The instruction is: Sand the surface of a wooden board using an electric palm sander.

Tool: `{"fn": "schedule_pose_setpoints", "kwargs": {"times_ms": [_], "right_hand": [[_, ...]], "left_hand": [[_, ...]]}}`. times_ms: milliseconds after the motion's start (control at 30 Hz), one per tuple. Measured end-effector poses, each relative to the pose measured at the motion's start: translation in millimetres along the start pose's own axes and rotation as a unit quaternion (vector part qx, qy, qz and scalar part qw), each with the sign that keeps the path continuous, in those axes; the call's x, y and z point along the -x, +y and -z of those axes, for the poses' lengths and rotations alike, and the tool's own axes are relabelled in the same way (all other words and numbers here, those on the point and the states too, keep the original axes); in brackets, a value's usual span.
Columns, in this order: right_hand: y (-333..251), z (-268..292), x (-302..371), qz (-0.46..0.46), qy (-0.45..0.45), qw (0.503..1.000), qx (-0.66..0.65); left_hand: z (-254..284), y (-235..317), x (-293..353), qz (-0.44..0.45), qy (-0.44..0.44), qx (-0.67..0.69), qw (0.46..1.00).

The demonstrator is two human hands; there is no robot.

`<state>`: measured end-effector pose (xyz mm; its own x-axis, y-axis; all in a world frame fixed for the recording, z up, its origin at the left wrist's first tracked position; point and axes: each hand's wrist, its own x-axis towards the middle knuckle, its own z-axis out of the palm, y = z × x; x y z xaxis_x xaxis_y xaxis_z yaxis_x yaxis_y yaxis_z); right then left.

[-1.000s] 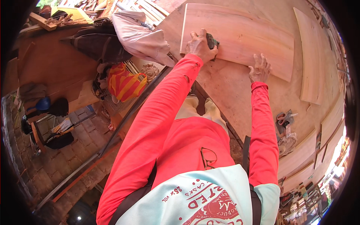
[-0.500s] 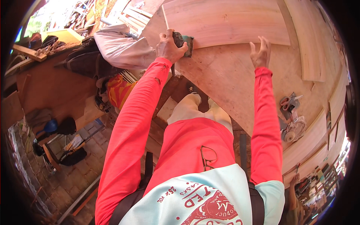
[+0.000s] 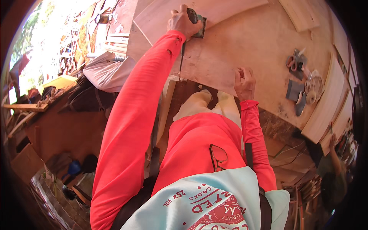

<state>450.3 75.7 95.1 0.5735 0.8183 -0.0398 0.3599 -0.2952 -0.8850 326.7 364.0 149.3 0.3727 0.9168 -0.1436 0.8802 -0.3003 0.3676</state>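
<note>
My left hand (image 3: 183,23) is closed round a dark green sander (image 3: 201,27), thumb and fingers bent over its body, the palm pressed to its near side. The sander sits at the near edge of a wide, pale reddish board (image 3: 230,10); I cannot tell whether its pad lies flat on the wood. A dark cord (image 3: 181,57) runs down from it toward the table's edge. My right hand (image 3: 245,84) is well apart from the sander, its fingers loosely curled in above the near edge of the tabletop. I see nothing in it, but the bent fingers hide the palm, so I cannot tell how far it is closed or whether it touches the surface.

The tabletop (image 3: 218,57) is broad, tan and smudged. To my right on it lie scissors with reddish handles (image 3: 293,63), grey sheets (image 3: 294,90) and a tape roll (image 3: 311,96). Another curved board (image 3: 301,14) lies beyond them, and long planks (image 3: 322,111) line the far right side.

On my left a pale cloth (image 3: 109,72) is draped beside a dark bag (image 3: 90,100), with scattered timber (image 3: 69,50) in bright light behind. Glasses (image 3: 219,154) hang at the front of my red shirt (image 3: 195,132). At the far right edge shows another person's arm (image 3: 336,159).
</note>
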Motion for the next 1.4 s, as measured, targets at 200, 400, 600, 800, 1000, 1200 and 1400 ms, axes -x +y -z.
{"fn": "schedule_pose_setpoints", "kwargs": {"times_ms": [200, 400, 600, 800, 1000, 1200, 1400], "right_hand": [[2, 7, 28, -0.018, 0.016, 1.0, 0.001], [4, 0, 48, -0.032, -0.008, 0.999, 0.004], [-9, -21, 41, 0.027, -0.01, 0.999, -0.032], [-17, -31, 32, 0.056, -0.031, 0.997, -0.041], [-21, -27, 30, 0.055, -0.067, 0.996, -0.015], [-13, -28, 26, 0.064, -0.093, 0.994, -0.004], [-79, -52, -24, 0.119, -0.088, 0.988, -0.053]], "left_hand": [[-2, -16, 7, -0.039, -0.021, -0.015, 0.999], [4, -50, 35, 0.023, 0.012, -0.007, 1.0], [18, -83, 77, 0.08, 0.043, -0.006, 0.996], [21, -107, 109, 0.109, 0.062, 0.016, 0.992], [24, -120, 111, 0.134, 0.063, 0.012, 0.989], [28, -108, 86, 0.177, 0.049, 0.017, 0.983], [26, -81, 71, 0.208, 0.037, 0.061, 0.975]]}}
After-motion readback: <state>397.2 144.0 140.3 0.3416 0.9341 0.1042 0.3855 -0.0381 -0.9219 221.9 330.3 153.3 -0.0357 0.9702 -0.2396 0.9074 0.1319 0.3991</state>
